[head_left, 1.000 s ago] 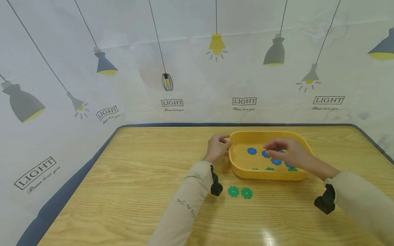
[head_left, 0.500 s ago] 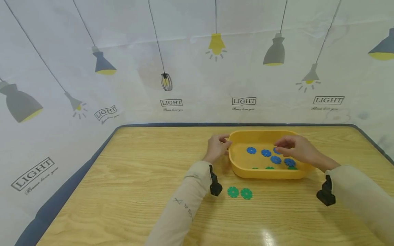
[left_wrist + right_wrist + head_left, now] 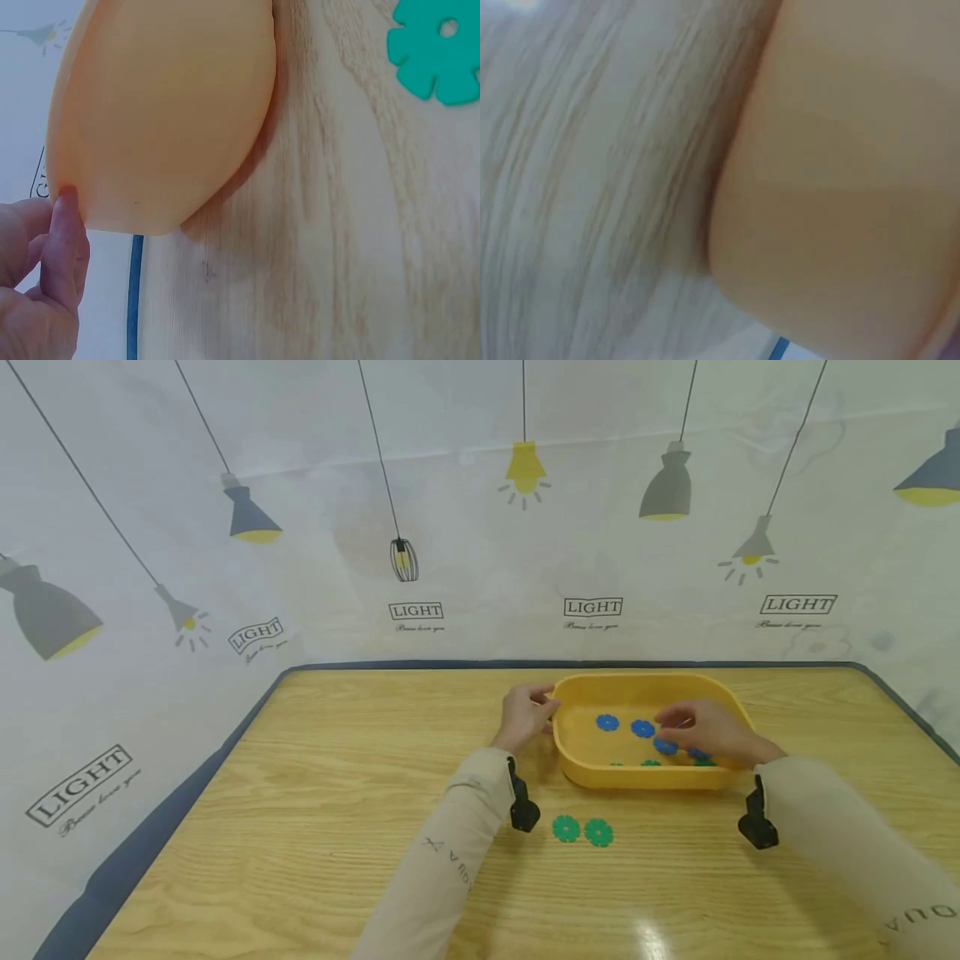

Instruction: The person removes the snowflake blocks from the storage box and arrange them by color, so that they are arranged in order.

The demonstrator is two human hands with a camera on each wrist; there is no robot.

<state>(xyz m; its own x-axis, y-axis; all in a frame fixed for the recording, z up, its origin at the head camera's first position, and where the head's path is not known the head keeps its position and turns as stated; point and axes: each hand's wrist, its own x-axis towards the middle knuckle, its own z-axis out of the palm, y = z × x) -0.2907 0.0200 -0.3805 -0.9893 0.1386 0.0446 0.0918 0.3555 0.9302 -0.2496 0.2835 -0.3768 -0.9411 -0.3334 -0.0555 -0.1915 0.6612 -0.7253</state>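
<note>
Found yellow tray (image 3: 645, 777) upright on wooden table (image 3: 360, 777). Listed inside tray: blue discs (image 3: 607, 722), notched, spread over floor, with some partly hidden by right hand (image 3: 708, 727); also green discs (image 3: 651, 763), partly cut from sight by near wall. Listed in front of tray: two loose green discs (image 3: 566, 828), flat, just beside one another, perhaps laid there for separation from tray contents. Recorded left hand (image 3: 525, 718) at left end of tray, pinching rim between thumb and fingers, probably to keep it from sliding. Recorded right hand within tray walls, low over blue discs, thumb and forefinger curved toward each other; could not tell from any view a pinched disc from a bare gap. Judged that low, curved pose suited to thin, flat pieces. Noted rounded corners and raised walls all round tray, nearest limit to right hand, with open top as free way up. Judged room behind tray narrow, with blue edging (image 3: 562, 665) and printed backdrop (image 3: 480, 543) beyond; judged room left of tray wide, and ample in front, save for loose green discs and sleeved forearms (image 3: 442, 852).
</note>
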